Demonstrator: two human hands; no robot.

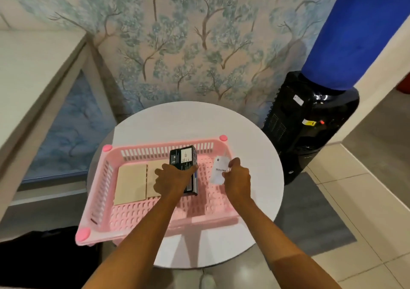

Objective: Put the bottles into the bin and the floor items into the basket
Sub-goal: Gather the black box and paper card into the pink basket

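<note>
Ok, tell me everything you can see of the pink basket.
The pink basket is a shallow rectangular plastic tray with slotted walls, a perforated floor and round darker-pink caps on its corners. It sits upright on the round white table, its near left corner overhanging the edge. Two flat tan cardboard pieces lie on its floor at the left. The left hand grips a black box inside it; the right hand holds a white card above its right side.

You are seeing bare basket (104, 186) floor along the right half and near edge, while cardboard sheets (131, 184) are covering the left (a black box (183, 157) is blocking the middle).
</note>
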